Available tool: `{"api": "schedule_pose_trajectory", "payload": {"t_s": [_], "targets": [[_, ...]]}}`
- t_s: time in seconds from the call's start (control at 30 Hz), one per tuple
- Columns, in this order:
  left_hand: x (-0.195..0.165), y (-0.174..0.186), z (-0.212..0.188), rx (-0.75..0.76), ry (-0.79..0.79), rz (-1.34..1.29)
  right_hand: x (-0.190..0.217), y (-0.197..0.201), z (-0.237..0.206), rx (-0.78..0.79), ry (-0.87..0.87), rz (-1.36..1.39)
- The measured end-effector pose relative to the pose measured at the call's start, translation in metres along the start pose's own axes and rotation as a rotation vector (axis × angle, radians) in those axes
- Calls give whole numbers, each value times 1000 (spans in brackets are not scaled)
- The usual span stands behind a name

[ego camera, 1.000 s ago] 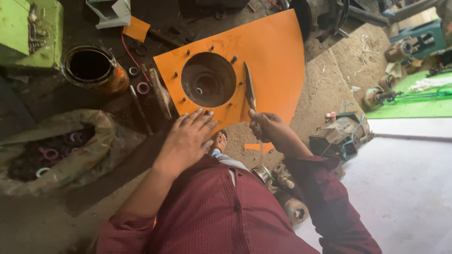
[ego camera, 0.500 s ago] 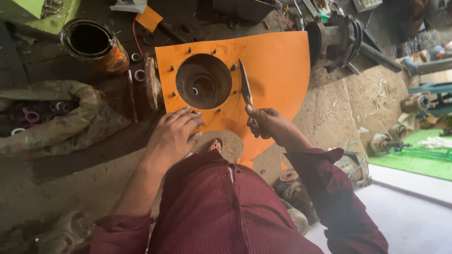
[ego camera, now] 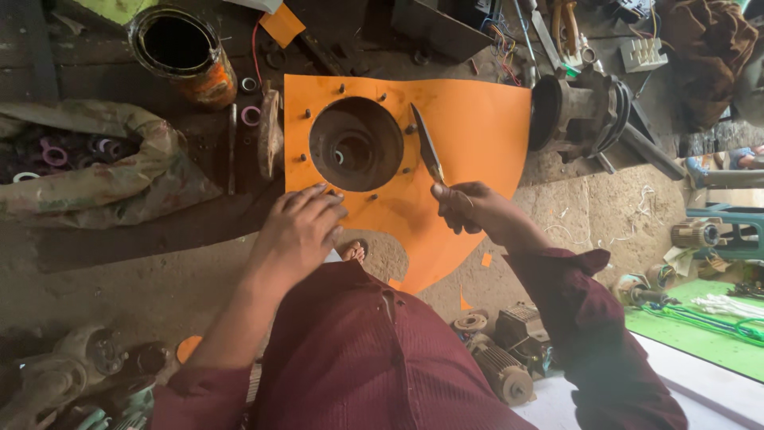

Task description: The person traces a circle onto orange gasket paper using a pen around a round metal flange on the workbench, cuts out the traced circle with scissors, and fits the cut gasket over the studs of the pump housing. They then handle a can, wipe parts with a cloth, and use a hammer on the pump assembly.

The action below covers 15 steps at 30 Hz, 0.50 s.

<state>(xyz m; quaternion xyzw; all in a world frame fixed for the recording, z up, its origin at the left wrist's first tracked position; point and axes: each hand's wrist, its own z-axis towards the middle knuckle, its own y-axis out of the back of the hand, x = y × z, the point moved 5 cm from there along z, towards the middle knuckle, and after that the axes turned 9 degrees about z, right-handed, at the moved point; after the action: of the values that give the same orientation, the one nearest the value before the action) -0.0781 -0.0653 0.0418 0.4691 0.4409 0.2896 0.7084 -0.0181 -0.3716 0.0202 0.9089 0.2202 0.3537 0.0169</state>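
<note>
The right hand (ego camera: 465, 209) is closing its grip around the handle of a knife (ego camera: 427, 151), whose blade is pointing up and away from the person, its tip lying just beside the right rim of the round hole (ego camera: 356, 144) in the orange sheet (ego camera: 469, 127). The left hand (ego camera: 298, 231) is lying flat, fingers (ego camera: 318, 193) spread and holding nothing, pressing on the lower left part of the sheet just below the hole. The sheet is lying over a round metal housing on the floor, and small bolts are poking up through it around the hole (the housing's dark inside is showing through the opening). A bare foot (ego camera: 352, 252) is peeking out between the two hands at the sheet's lower edge, above the person's maroon shirt (ego camera: 374, 358). To the left of the sheet a rusty can (ego camera: 187, 52) is standing open and upright, and below it a worn sack (ego camera: 103, 171) is lying with pink and white rings showing in its mouth. At the sheet's right edge a grey motor part (ego camera: 577, 111) is sitting, touching or just beside it. Smaller motors (ego camera: 501, 374) are lying on the floor near the right elbow, and a green mat (ego camera: 700, 334) is showing at the far right.
</note>
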Motion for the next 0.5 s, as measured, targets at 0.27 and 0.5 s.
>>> {"api": "schedule_pose_trajectory", "payload": {"t_s": [0.27, 0.5], "targets": [[-66, -34, 16, -32, -255, 151, 6, 5, -6, -27, -62, -232], [-77, -59, 35, -165, -371, 105, 26, 13, 15, 15, -39, -120]]}}
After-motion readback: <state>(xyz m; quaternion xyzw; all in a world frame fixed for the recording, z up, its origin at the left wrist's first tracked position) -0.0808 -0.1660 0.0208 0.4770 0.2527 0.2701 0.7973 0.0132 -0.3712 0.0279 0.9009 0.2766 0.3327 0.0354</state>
